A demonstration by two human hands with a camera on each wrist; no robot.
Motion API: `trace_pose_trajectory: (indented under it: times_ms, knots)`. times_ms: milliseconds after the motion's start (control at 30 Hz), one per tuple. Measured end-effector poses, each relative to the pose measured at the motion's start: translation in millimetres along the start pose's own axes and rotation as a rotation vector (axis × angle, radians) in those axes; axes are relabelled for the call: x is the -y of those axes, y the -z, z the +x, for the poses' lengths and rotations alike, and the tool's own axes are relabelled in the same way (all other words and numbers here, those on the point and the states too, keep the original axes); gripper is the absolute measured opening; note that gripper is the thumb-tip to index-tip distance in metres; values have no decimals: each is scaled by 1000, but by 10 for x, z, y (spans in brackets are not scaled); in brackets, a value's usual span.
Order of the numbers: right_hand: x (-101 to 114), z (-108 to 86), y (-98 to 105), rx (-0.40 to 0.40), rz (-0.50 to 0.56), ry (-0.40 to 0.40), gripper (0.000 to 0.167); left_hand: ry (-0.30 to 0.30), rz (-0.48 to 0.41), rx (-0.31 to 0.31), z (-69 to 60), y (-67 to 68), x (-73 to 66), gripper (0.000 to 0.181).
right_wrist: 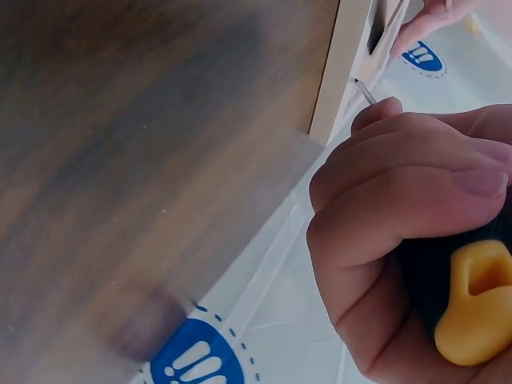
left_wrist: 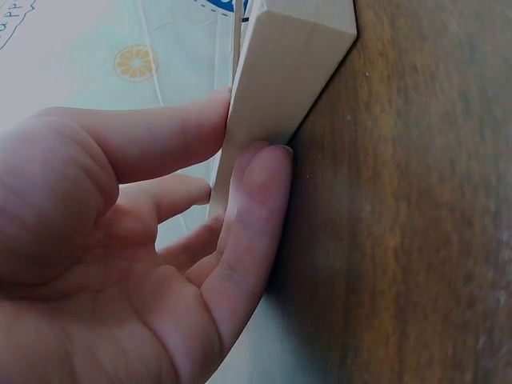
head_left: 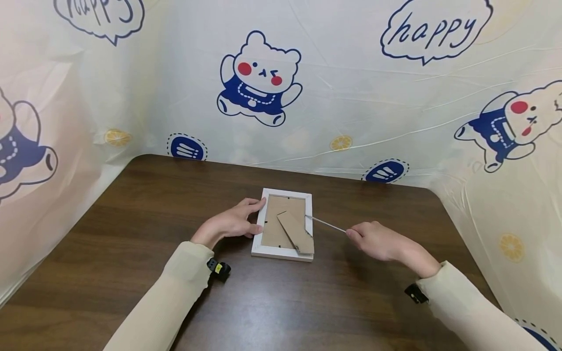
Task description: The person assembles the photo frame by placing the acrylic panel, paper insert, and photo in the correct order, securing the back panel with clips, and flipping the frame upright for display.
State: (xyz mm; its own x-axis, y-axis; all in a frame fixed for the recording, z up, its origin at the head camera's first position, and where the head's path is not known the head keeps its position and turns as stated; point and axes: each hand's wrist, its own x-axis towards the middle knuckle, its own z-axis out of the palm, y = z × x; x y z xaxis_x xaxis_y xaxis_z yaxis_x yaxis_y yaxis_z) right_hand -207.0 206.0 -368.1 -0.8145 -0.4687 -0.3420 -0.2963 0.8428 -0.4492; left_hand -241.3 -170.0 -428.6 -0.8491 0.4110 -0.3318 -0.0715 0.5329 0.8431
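Observation:
A white picture frame [head_left: 281,252] lies face down, its brown backing board [head_left: 273,236] showing, with small dark tabs round the edge. A brown stand flap [head_left: 298,235] sits slantwise on the board. My left hand [head_left: 230,222] grips the frame's left side; in the left wrist view the thumb and fingers touch its edge [left_wrist: 292,64]. My right hand [head_left: 377,241] holds a screwdriver [head_left: 327,224], its thin shaft reaching the backing's right edge. The right wrist view shows fingers curled round its black and yellow handle [right_wrist: 468,332], which is hidden in the head view.
A dark wooden table [head_left: 263,307] carries the frame. Its far and side edges meet a pale printed curtain [head_left: 342,87] with cartoon bears. Each wrist has a black strap device [head_left: 218,269] on it.

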Motion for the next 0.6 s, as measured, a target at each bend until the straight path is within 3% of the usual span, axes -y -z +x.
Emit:
trace_pose_trajectory:
  times_ms: [167,400,600]
  knots:
    - [47,13,45,13,-85,-9,36,-9,5,7,8,-10,5,88]
    - [73,21,80,26,-139,-10,31,-37,165,-24,12,-14,7,94]
    - [156,34,121,36,-180,-12,32,-32,143,-22,-1,-9,-15,95]
